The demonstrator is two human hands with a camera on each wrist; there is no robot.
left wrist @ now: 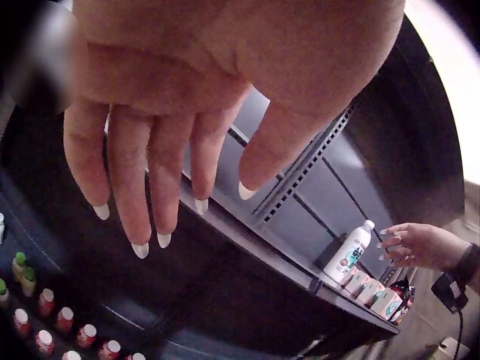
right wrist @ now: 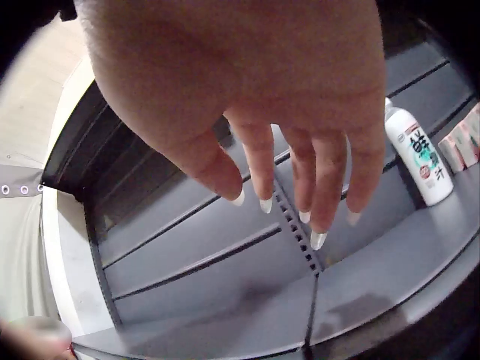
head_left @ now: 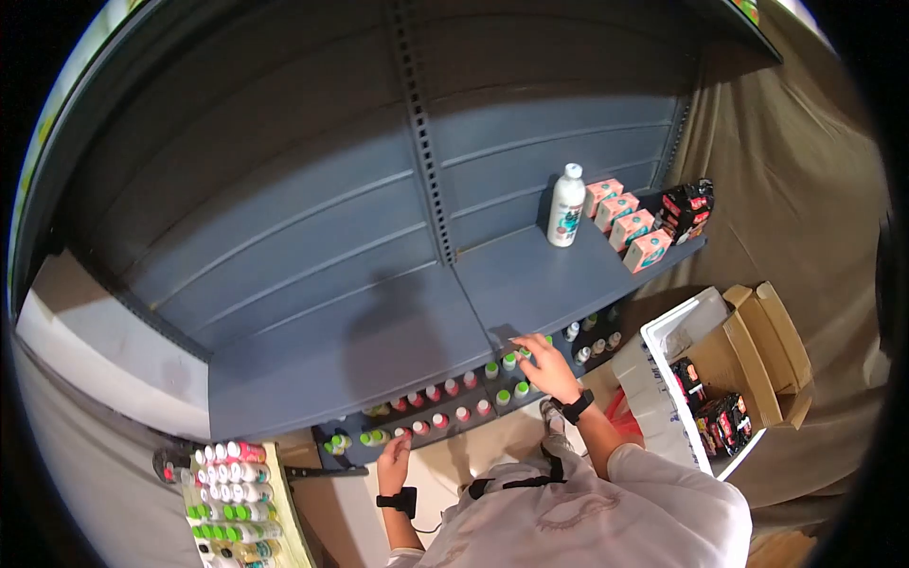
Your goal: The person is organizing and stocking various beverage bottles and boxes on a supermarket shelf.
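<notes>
My right hand point(head_left: 551, 372) is held near the front edge of the grey shelf point(head_left: 379, 331), its fingers stretched out with nothing in them. In the right wrist view those fingers hang loosely apart, in front of the shelf. Lower down and to the left, my left hand point(head_left: 394, 461) is near the red bottles with white caps point(head_left: 420, 428) on the lower shelf. The left wrist view shows its fingers extended and holding nothing. A tall white bottle point(head_left: 566, 210) stands upright on the shelf, beside a row of pink boxes point(head_left: 631, 227).
Black packets point(head_left: 686, 210) sit at the shelf's right end. Green-capped bottles point(head_left: 521, 389) line the lower shelf. At lower left, a stand holds rows of bottles point(head_left: 237, 492). An open cardboard box point(head_left: 757, 350) and more black packets point(head_left: 724, 423) occupy a white bin on the right.
</notes>
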